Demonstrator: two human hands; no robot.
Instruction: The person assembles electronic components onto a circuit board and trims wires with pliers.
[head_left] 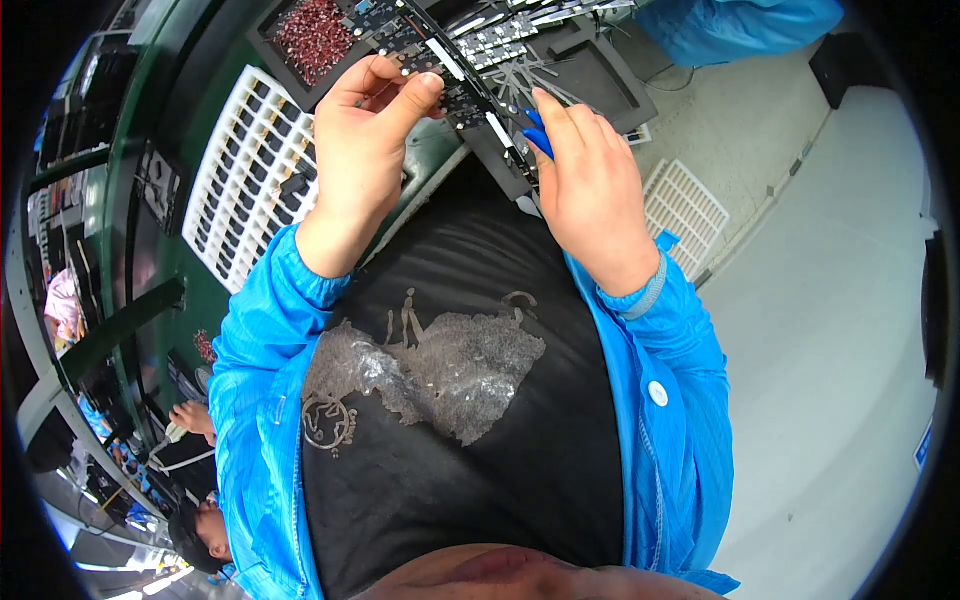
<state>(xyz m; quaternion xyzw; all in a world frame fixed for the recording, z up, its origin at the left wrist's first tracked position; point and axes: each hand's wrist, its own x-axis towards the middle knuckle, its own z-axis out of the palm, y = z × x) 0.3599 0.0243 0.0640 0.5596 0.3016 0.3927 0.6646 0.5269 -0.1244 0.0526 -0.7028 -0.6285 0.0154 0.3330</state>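
Left grip [355, 160] is bringing thumb and forefinger close together at the dark circuit boards [457, 100]; can't tell what, if anything, is sitting between the tips. Right grip [595, 190] is curling round a blue-handled tool [538, 135], fingers bent in, handles partly hidden; tool is pointing at the boards, contact unclear. Blue jacket [270, 440] is hanging open over a black top [470, 500] with worn grey print. Boards are lying in front of the wearer, between both hands and running on past them, with long white pieces along them. Thin light strips [530, 75] are fanning out beside the boards, over a dark tray [625, 75] on the right. Greenish bench [432, 160] is showing under the hands. White slotted tray [235, 185], dark pieces in its slots, is sitting left of the left grip; small red parts [312, 42] are filling a dark box beyond. White rack [688, 210] is standing right of the right grip. Farther off, blue plastic [745, 28] is bunching up; at far left, a co-worker's hand [195, 418] is showing.
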